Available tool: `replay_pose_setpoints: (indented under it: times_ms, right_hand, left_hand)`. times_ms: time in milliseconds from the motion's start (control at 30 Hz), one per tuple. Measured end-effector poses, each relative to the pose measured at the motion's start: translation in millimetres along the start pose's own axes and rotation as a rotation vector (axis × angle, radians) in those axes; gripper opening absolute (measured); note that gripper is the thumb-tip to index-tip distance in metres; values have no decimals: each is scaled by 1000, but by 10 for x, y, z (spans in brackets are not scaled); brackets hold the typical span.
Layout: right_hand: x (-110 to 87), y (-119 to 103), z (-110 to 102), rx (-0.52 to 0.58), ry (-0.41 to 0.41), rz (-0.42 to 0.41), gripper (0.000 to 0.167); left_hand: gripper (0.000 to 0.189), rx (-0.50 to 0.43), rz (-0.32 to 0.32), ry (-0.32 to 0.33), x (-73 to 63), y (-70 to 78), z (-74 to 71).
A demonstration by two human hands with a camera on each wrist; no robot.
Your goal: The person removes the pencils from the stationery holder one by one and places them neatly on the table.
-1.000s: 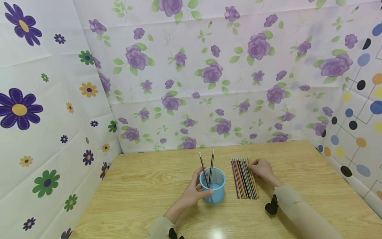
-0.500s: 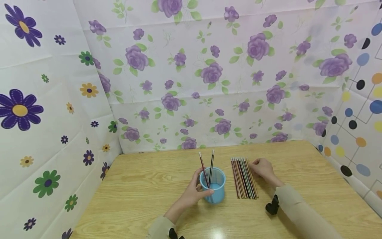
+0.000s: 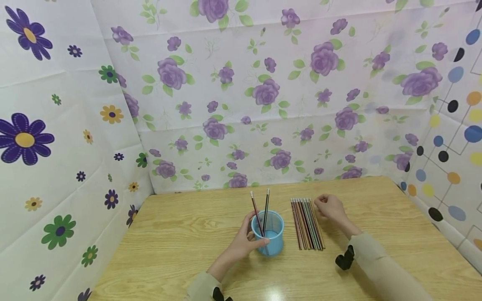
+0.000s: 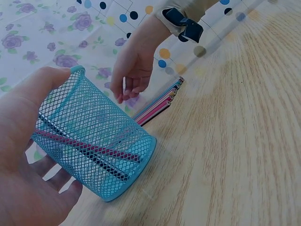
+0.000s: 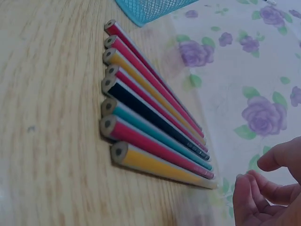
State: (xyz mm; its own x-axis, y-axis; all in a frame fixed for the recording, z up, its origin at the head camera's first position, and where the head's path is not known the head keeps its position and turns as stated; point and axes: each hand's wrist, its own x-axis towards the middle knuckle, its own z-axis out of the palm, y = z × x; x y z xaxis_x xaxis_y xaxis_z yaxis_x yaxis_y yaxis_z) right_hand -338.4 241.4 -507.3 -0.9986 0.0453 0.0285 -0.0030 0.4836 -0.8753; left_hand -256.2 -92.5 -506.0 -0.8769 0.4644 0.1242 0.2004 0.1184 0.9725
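My left hand (image 3: pixel 241 243) grips a light-blue mesh pencil cup (image 3: pixel 276 246), thumb over the near rim and fingers behind. Inside lean a dark red pencil (image 3: pixel 255 207) and a black pencil (image 3: pixel 266 209). Right of the cup, a row of several pencils (image 3: pixel 306 225) lies side by side. Their unsharpened ends face me in the right wrist view, with a yellow pencil (image 5: pixel 160 165) outermost. My right hand (image 3: pixel 332 209) is just right of the row's far end, fingers loosely bent, thumb apart and nothing held.
The wood-grain table (image 3: pixel 188 234) carries the cup and pencils. A white cloth with purple flowers (image 3: pixel 263 104) hangs along its back edge. Patterned cloths stand at the left (image 3: pixel 75 175) and the right (image 3: pixel 452 167).
The outermost yellow pencil has shifted left against the row. My right hand has let go of it and moved slightly up and away. The left hand and cup stay put.
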Motion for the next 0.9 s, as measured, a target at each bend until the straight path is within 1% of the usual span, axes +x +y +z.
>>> replay_pose_setpoints:
  times_ms: [233, 533, 667, 900]
  right_hand:
    - [-8, -91, 35, 60, 49, -46, 34]
    - [-67, -292, 124, 200, 60, -109, 35]
    - [-103, -385, 161, 241, 75, -122, 34]
    - [-155, -478, 242, 328, 88, -115, 30]
  left_hand:
    - [89, -2, 1, 0, -5, -5, -5]
    - [89, -4, -3, -5, -8, -4, -3]
    - [89, -3, -3, -4, -7, -10, 0]
    - [88, -8, 2, -1, -1, -18, 1]
